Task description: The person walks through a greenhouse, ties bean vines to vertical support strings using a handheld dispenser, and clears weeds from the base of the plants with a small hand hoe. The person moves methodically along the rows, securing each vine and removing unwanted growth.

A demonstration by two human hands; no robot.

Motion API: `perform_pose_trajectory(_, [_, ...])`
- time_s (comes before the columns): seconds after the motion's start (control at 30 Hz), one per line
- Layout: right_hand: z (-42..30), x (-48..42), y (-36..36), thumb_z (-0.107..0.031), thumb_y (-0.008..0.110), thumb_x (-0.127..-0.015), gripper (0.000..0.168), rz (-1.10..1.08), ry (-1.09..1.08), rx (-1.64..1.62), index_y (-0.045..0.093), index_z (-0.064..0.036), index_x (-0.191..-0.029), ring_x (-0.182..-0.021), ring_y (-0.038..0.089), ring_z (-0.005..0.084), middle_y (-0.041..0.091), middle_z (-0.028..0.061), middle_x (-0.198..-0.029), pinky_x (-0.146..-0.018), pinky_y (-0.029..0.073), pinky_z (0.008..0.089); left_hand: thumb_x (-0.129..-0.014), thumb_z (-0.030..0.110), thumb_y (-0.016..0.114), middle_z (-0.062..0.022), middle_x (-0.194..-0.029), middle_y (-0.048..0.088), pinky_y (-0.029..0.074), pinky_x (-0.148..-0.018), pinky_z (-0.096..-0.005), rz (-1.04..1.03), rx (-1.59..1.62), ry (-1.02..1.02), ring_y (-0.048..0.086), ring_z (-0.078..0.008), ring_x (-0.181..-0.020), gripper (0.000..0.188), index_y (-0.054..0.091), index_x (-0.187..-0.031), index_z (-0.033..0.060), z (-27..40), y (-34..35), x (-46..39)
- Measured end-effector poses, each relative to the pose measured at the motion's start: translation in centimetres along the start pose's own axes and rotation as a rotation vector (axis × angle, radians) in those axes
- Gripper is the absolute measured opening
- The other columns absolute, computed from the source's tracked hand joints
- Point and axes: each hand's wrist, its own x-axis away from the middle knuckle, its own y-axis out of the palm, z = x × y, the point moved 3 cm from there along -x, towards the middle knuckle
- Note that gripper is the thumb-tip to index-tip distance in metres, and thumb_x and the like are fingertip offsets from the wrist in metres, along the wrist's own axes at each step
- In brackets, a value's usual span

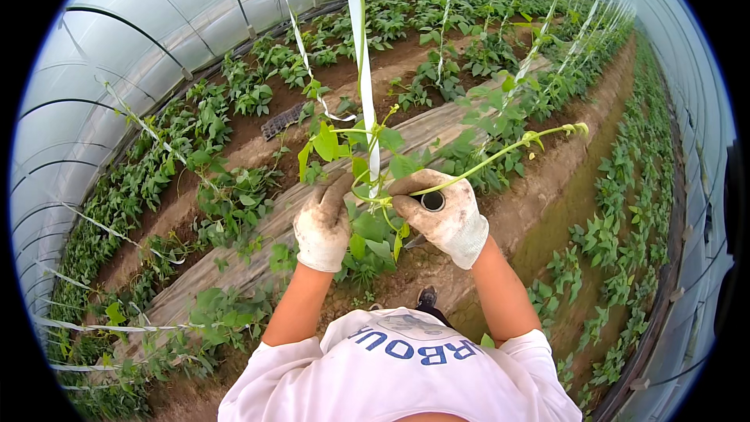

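A climbing bean-like vine twines at a white plastic strip that hangs straight down in front of me. My right hand, in a soiled white work glove, pinches a pale green shoot of this vine, its tip pointing to the upper right. Also within that palm is a tool with a round black end; a grey pointed part shows below the hand. My left hand, gloved likewise, is bent beside the vine's leaves left of the strip. Its fingertips are partly hidden, so their grip is unclear.
Wooden-looking pale ground cover runs diagonally under the plants. More white strips hang over leafy rows. A black seedling tray lies on the soil. Curved film walls enclose both sides. My shoe is below.
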Motion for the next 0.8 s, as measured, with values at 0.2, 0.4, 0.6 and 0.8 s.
perform_pose_trajectory(0.2, [1.0, -0.6, -3.2, -0.010, 0.064, -0.079, 0.016, 0.087, 0.018, 0.066, 0.067, 0.000, -0.091, -0.071, 0.065, 0.0146, 0.068, 0.0095, -0.079, -0.066, 0.052, 0.0280, -0.086, -0.002, 0.049, -0.0163, -0.107, 0.065, 0.052, -0.079, -0.0344, 0.317, 0.469, 0.064, 0.065, -0.0253, -0.095, 0.033, 0.058, -0.117, -0.0002, 3.8, -2.0, -9.5])
perform_pose_trajectory(0.4, [1.4, -2.4, -5.7, -0.011, 0.065, -0.079, 0.016, 0.161, 0.005, -0.025, 0.067, 0.000, -0.091, -0.065, 0.060, 0.0108, 0.067, 0.0062, -0.076, -0.061, 0.050, 0.0255, -0.090, 0.016, 0.054, -0.0146, -0.107, 0.064, 0.051, -0.086, -0.0367, -0.390, 1.132, -0.423, 0.063, -0.0226, -0.098, 0.038, 0.053, -0.124, -0.0016, -0.7, 4.0, -18.9])
perform_pose_trajectory(0.6, [4.4, -5.9, -9.8, -0.010, 0.065, -0.082, 0.018, 0.195, 0.183, -0.179, 0.063, 0.002, -0.094, -0.049, 0.056, 0.0109, 0.068, 0.0101, -0.074, -0.043, 0.045, 0.0253, -0.086, 0.023, 0.065, -0.0111, -0.094, 0.064, 0.054, -0.083, -0.0414, -0.728, 1.270, -0.445, 0.064, -0.0239, -0.082, 0.053, 0.047, -0.126, -0.0068, -1.7, 5.1, -17.8])
perform_pose_trajectory(0.8, [5.2, -10.7, -11.4, -0.010, 0.066, -0.082, 0.017, 0.171, 0.299, -0.186, 0.060, 0.003, -0.092, -0.048, 0.053, 0.0120, 0.064, 0.0101, -0.070, -0.041, 0.043, 0.0265, -0.085, 0.019, 0.065, -0.0120, -0.113, 0.060, 0.056, -0.074, -0.0302, -0.796, 1.057, -0.392, 0.063, -0.0149, -0.081, 0.056, 0.043, -0.133, -0.0016, 0.4, 4.0, -16.6])
